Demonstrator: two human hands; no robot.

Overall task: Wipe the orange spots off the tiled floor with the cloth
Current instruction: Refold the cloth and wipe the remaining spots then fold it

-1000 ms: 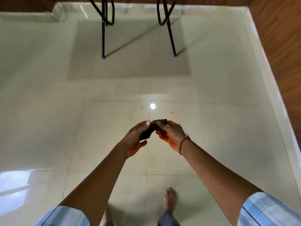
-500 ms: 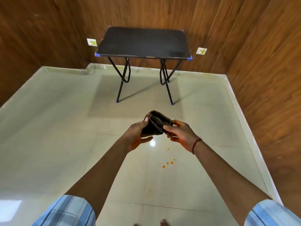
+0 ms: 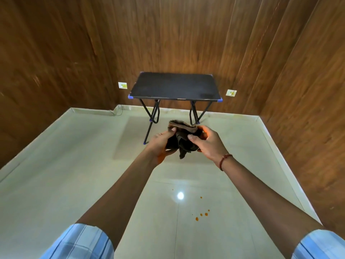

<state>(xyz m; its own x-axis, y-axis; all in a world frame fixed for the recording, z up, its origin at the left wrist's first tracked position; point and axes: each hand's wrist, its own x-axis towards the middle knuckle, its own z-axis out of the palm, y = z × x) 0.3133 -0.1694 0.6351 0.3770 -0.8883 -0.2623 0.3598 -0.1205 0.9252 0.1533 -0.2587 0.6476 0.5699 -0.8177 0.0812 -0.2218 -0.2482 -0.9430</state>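
A dark brown cloth (image 3: 183,138) is bunched between both hands, held out in front of me well above the floor. My left hand (image 3: 161,143) grips its left side and my right hand (image 3: 210,142) grips its right side, thumb on top. Several small orange spots (image 3: 202,214) lie on the pale tiled floor (image 3: 74,174) below and slightly right of the hands, between my forearms. One more tiny orange spot (image 3: 172,189) sits left of a bright light reflection.
A black folding table (image 3: 175,86) on thin legs stands against the far wooden wall (image 3: 186,34). Wood-panelled walls close in left and right. Two wall sockets flank the table, and a thin cable runs along the far left skirting.
The view has tilted up from the floor to the far wall and table. The hands have risen with the cloth, which is now more spread out between them.
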